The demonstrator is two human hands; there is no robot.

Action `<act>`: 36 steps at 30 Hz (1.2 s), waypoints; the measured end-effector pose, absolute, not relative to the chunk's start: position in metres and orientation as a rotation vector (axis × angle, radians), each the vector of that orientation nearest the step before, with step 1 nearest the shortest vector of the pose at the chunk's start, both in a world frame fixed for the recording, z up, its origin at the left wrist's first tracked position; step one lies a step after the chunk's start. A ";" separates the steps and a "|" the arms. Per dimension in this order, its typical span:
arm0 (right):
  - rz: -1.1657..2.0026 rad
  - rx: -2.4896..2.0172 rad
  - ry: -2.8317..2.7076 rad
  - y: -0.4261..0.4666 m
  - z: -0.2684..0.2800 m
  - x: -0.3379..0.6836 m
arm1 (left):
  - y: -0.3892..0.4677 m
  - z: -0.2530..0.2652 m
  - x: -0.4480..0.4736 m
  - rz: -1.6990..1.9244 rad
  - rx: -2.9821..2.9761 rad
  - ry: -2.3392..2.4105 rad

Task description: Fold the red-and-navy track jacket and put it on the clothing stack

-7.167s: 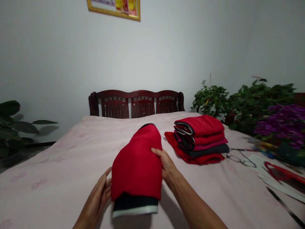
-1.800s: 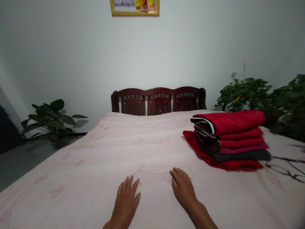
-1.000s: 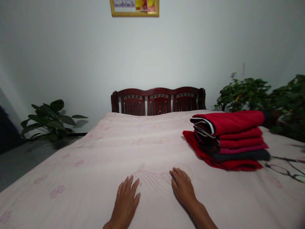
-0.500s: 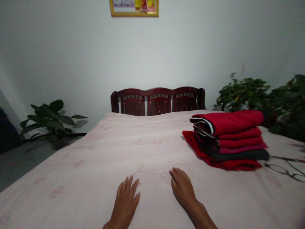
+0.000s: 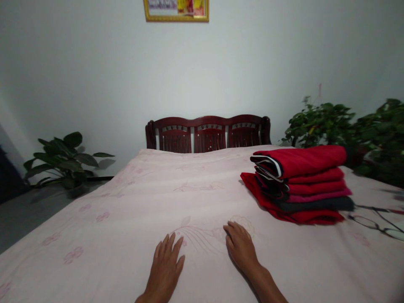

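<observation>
My left hand point(image 5: 166, 263) lies palm down on the pale pink bed sheet point(image 5: 126, 235), its fingers stretched and slightly apart. To its right, my right hand point(image 5: 241, 246) also rests on the sheet, fingers loosely extended and holding nothing. Beyond my right hand, on the right half of the bed, stands a stack of folded clothes point(image 5: 315, 185), mostly red with a dark grey and a magenta layer. The top piece shows a black and white edge at its left fold. Neither hand touches the stack.
Eyeglasses point(image 5: 372, 222) lie right of the stack. A dark red wooden headboard point(image 5: 208, 132) stands against the wall. Potted plants are on both sides, one at the left point(image 5: 65, 162) and leafy ones at the right point(image 5: 318, 124). A gold-framed picture point(image 5: 176, 18) hangs above.
The view has shifted very slightly. Both hands stay in place on the sheet, and the stack of clothes is unchanged.
</observation>
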State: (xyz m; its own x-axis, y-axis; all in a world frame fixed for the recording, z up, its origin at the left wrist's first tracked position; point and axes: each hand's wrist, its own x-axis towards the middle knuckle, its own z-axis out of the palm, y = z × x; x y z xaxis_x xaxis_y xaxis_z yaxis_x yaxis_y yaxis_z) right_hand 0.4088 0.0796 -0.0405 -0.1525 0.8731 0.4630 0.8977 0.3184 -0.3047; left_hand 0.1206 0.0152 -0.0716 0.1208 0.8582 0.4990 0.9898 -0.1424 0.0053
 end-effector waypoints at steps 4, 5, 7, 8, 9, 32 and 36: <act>-0.053 -1.555 -2.029 0.079 -0.041 0.409 | 0.014 -0.069 0.122 -0.548 -2.095 -1.826; -0.053 -1.557 -2.033 0.079 -0.041 0.409 | 0.015 -0.069 0.121 -0.544 -2.109 -1.820; -0.052 -1.561 -2.037 0.079 -0.041 0.409 | 0.016 -0.070 0.119 -0.545 -2.123 -1.808; -0.050 -1.564 -2.039 0.078 -0.040 0.409 | 0.016 -0.071 0.118 -0.549 -2.123 -1.802; -0.046 -1.567 -2.039 0.078 -0.039 0.409 | 0.016 -0.071 0.117 -0.554 -2.118 -1.799; -0.030 -1.575 -2.027 0.077 -0.038 0.408 | 0.019 -0.074 0.109 -0.487 -2.190 -1.787; -0.024 -1.577 -2.016 0.077 -0.038 0.408 | 0.018 -0.073 0.109 -0.498 -2.188 -1.771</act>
State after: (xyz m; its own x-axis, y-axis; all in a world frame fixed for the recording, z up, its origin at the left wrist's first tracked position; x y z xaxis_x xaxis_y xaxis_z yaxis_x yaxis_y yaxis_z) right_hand 0.4077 0.0772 -0.0377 -0.1388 0.8857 0.4429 0.8959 0.3029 -0.3250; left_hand 0.1091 0.0179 -0.0728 0.1885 0.8808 0.4343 0.9781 -0.2082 -0.0023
